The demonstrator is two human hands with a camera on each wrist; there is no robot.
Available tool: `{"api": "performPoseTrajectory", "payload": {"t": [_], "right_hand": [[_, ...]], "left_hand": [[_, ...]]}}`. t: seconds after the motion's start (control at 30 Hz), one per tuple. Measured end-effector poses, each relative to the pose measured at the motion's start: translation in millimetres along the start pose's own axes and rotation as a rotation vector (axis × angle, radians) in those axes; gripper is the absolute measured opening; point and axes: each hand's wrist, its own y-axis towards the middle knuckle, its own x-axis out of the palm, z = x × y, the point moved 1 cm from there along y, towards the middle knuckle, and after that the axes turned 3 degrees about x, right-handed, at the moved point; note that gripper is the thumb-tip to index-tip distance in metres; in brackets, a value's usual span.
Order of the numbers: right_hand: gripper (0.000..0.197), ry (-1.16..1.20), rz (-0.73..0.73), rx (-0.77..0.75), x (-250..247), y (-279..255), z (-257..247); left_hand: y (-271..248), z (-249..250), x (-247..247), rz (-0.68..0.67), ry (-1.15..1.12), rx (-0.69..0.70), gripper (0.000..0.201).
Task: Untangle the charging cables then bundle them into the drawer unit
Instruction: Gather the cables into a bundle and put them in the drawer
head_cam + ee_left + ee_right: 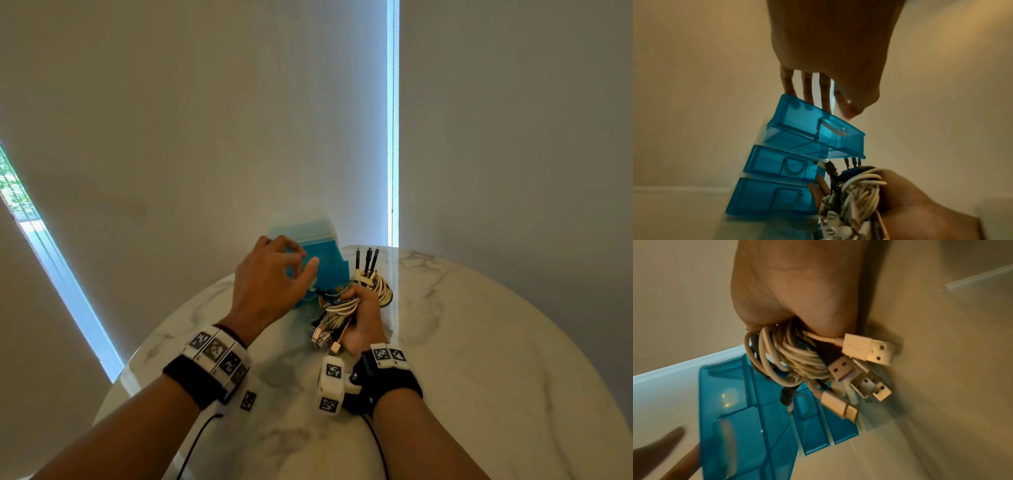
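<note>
Head view, three drawers (777, 170), one cable bundle (356, 301)

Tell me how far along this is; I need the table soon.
Done: the cables are gathered into one bundle, gripped by the right hand. In hand: the left hand is at the pulled-out top drawer of the drawer unit. Left: putting the bundle inside and shutting the drawer.

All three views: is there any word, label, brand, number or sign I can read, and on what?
No readable words or numbers in any view.
Wrist bands: black-and-white square marker patterns only, no letters.
Beige USB plug in the cable bundle: a faint embossed USB symbol, blurred.
Blue drawer unit: no label visible.
</note>
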Motion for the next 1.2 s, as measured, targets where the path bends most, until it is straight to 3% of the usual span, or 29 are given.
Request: {"api": "performPoseTrajectory", "payload": {"t": [0.1, 0.17, 0.2, 0.33, 0.47, 0.57, 0.7, 0.77, 0.83, 0.93, 1.07, 1.2], "right_hand": [[0.038, -0.009, 0.056, 0.001, -1.4, 0.0, 0.4], [0.038, -0.028, 0.064, -0.007, -2.0, -1.5, 1.2], [0.038, -0.036, 0.067, -0.01, -2.0, -2.3, 1.3], [0.039, -0.09, 0.107, -0.019, 0.2, -4.9, 0.3], [0.03, -0.131, 0.064, -0.008, 5.9, -12.1, -4.4], [0.02, -0.165, 0.068, 0.011, 7.1, -14.6, -7.0], [0.018, -0.223, 0.081, 0.031, 6.2, -16.6, -5.5], [0.019, -0.248, 0.074, 0.024, 5.9, -16.4, -5.1], [0.018, -0.262, 0.072, 0.004, 5.3, -15.4, -6.1], [0.02, -0.295, 0.093, -0.03, 5.9, -12.7, -10.7], [0.014, -0.357, 0.159, -0.051, 8.6, -16.7, -16.3], [0.011, -0.464, 0.378, -0.142, 15.1, -33.4, -46.4]], "left_hand": [[-1.2, -3.5, -6.9, 0.124, -0.096, -0.135, 0.04], [7.5, -16.3, -2.0, 0.054, -0.126, -0.283, 0.019], [12.4, -22.8, 1.4, -0.041, -0.148, -0.363, 0.012], [22.8, -35.5, 7.3, -0.397, -0.33, -0.581, 0.052], [9.1, -26.6, -15.3, -0.527, -0.593, -0.524, 0.095], [-9.9, -22.9, -26.5, -0.418, -0.85, -0.539, 0.087], [-16.0, -33.7, -3.1, 0.038, -1.264, -0.796, 0.03], [-18.5, -40.6, 14.6, 0.153, -1.38, -0.876, 0.027], [-21.7, -47.4, 35.4, 0.177, -1.407, -0.873, 0.032], [-27.2, -46.9, 50.7, 0.108, -1.531, -0.832, 0.063], [-42.1, -42.8, 49.1, -0.014, -1.759, -0.842, 0.05], [-54.7, -49.0, 54.5, -0.08, -1.799, -0.854, 0.058]]}}
